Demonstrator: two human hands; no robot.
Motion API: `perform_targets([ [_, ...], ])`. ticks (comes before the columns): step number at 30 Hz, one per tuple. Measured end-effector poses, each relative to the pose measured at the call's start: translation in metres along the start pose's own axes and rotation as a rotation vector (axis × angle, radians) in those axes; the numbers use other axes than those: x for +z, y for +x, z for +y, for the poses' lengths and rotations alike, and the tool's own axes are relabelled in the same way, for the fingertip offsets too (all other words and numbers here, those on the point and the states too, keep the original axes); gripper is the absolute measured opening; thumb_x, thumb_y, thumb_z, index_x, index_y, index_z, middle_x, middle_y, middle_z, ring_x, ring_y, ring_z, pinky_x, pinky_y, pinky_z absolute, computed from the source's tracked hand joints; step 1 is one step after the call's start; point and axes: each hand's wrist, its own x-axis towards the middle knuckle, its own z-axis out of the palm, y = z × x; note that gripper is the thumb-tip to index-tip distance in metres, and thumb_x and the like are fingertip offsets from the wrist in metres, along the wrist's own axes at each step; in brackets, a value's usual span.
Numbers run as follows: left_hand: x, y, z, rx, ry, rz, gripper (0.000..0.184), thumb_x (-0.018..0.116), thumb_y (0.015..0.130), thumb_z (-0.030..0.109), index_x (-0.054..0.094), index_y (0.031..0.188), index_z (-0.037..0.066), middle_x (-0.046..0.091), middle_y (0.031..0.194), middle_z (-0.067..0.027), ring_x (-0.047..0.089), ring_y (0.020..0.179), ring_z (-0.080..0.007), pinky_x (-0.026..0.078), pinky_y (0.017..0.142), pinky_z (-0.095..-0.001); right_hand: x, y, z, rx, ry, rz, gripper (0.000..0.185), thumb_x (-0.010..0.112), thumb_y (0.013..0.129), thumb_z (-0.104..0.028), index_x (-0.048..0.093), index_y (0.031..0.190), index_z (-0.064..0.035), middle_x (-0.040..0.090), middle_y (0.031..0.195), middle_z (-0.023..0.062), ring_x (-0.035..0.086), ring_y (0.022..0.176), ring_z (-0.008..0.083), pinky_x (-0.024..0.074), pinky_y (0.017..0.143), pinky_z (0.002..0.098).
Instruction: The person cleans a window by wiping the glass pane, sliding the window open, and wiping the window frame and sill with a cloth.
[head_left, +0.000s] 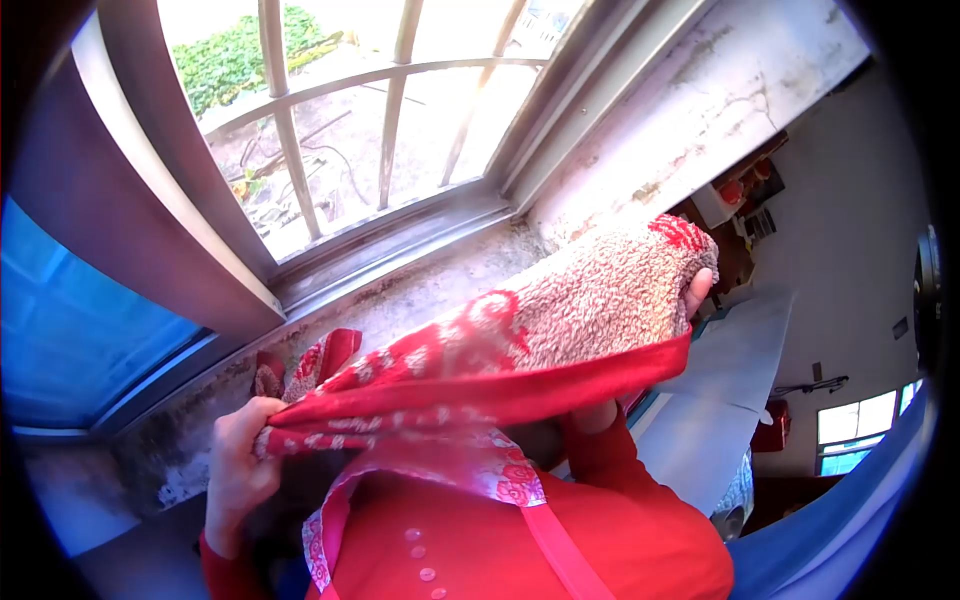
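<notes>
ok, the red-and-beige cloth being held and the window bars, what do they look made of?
Cloth: matte looped textile, terry-like, from its nubbly beige pile and soft folds; cotton or synthetic, can't tell.
Window bars: probably painted metal; slim, pale, smooth, forming a rigid grid.

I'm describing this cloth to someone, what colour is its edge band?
Plain red, on the cloth; it shows best in the head view.

A stained window sill (430, 280) goes from the centre toward lower left; near its left part, red patterned cloth (325, 362) seems to rest.
</notes>
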Motion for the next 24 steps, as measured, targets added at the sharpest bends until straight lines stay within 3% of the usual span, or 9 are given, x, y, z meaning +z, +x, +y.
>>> perform_targets([
  [7, 0.049, 0.039, 0.010, 0.241, -0.193, -0.065, 0.030, 0.069, 0.078, 0.001, 0.061, 0.107, -0.002, 0.066, 0.092, -0.0161, 0.067, 0.080, -0.0287, 0.051, 0.071, -0.0338, 0.010, 0.095, 0.001, -0.585, -0.727, -0.165, 0.045, 0.064, 0.094, -0.023, 0.053, 0.129, 0.0041, 0.057, 0.128, 0.0189, 0.056, 0.120, 0.0284, 0.0452, 0.103, 0.0356],
  [12, 0.084, 0.064, 0.022, 0.395, -0.021, -0.045, 0.051, 0.069, 0.071, -0.002, 0.056, 0.120, -0.003, 0.062, 0.099, -0.0212, 0.063, 0.087, -0.0393, 0.052, 0.075, -0.0419, 0.067, 0.161, 0.037, -1.062, -0.998, -0.706, 0.044, 0.060, 0.094, -0.020, 0.053, 0.130, 0.0035, 0.058, 0.124, 0.0230, 0.053, 0.121, 0.0365, 0.0436, 0.103, 0.0376],
  [13, 0.086, 0.065, 0.023, 0.400, 0.011, -0.031, 0.052, 0.070, 0.071, -0.002, 0.056, 0.121, -0.003, 0.062, 0.101, -0.0215, 0.063, 0.088, -0.0394, 0.052, 0.076, -0.0425, 0.060, 0.154, 0.059, -1.035, -1.105, -0.805, 0.050, 0.059, 0.096, -0.033, 0.055, 0.130, 0.0037, 0.062, 0.114, 0.0232, 0.060, 0.111, 0.0361, 0.0482, 0.092, 0.0426],
  [14, 0.087, 0.066, 0.024, 0.404, 0.043, -0.022, 0.053, 0.070, 0.071, -0.002, 0.055, 0.122, -0.003, 0.062, 0.102, -0.0217, 0.063, 0.089, -0.0395, 0.052, 0.077, -0.0430, 0.048, 0.149, 0.072, -0.821, -1.409, -1.188, 0.044, 0.058, 0.097, -0.031, 0.057, 0.125, 0.0037, 0.066, 0.107, 0.0210, 0.064, 0.105, 0.0315, 0.0503, 0.089, 0.0379],
  [16, 0.091, 0.067, 0.020, 0.406, 0.082, -0.024, 0.054, 0.069, 0.072, -0.002, 0.055, 0.124, -0.003, 0.061, 0.103, -0.0219, 0.063, 0.091, -0.0394, 0.053, 0.078, -0.0435, 0.034, 0.140, 0.098, -0.974, -1.242, -1.089, 0.028, 0.053, 0.098, -0.026, 0.062, 0.106, 0.0001, 0.067, 0.093, 0.0170, 0.068, 0.085, 0.0260, 0.0544, 0.076, 0.0355],
  [18, 0.095, 0.066, 0.010, 0.356, 0.089, -0.050, 0.053, 0.069, 0.072, -0.001, 0.055, 0.123, -0.003, 0.062, 0.103, -0.0213, 0.063, 0.091, -0.0393, 0.053, 0.078, -0.0435, 0.035, 0.138, 0.113, -0.963, -1.268, -1.100, 0.024, 0.053, 0.097, -0.023, 0.063, 0.098, -0.0015, 0.066, 0.088, 0.0161, 0.067, 0.083, 0.0261, 0.0540, 0.077, 0.0346],
  [21, 0.091, 0.064, 0.003, 0.305, 0.100, -0.069, 0.049, 0.067, 0.073, -0.001, 0.057, 0.121, -0.001, 0.062, 0.102, -0.0193, 0.064, 0.091, -0.0381, 0.053, 0.078, -0.0433, 0.035, 0.111, 0.135, -1.376, -1.455, -1.242, 0.010, 0.056, 0.084, -0.012, 0.064, 0.086, -0.0067, 0.066, 0.086, 0.0141, 0.067, 0.084, 0.0244, 0.0519, 0.081, 0.0356],
  [23, 0.089, 0.063, -0.002, 0.289, 0.113, -0.081, 0.047, 0.067, 0.074, -0.001, 0.058, 0.120, 0.001, 0.063, 0.100, -0.0185, 0.064, 0.091, -0.0374, 0.053, 0.078, -0.0433, 0.039, 0.084, 0.171, -1.332, -1.732, -1.133, 0.021, 0.054, 0.082, -0.014, 0.067, 0.094, -0.0031, 0.064, 0.081, 0.0126, 0.065, 0.078, 0.0239, 0.0513, 0.077, 0.0369],
  [24, 0.091, 0.062, -0.004, 0.282, 0.130, -0.095, 0.047, 0.067, 0.074, 0.000, 0.058, 0.120, 0.001, 0.063, 0.100, -0.0184, 0.064, 0.091, -0.0372, 0.053, 0.078, -0.0431, 0.054, 0.079, 0.135, -1.791, -1.846, -0.824, 0.025, 0.054, 0.081, -0.014, 0.067, 0.098, 0.0001, 0.063, 0.080, 0.0123, 0.064, 0.075, 0.0246, 0.0511, 0.071, 0.0399],
])
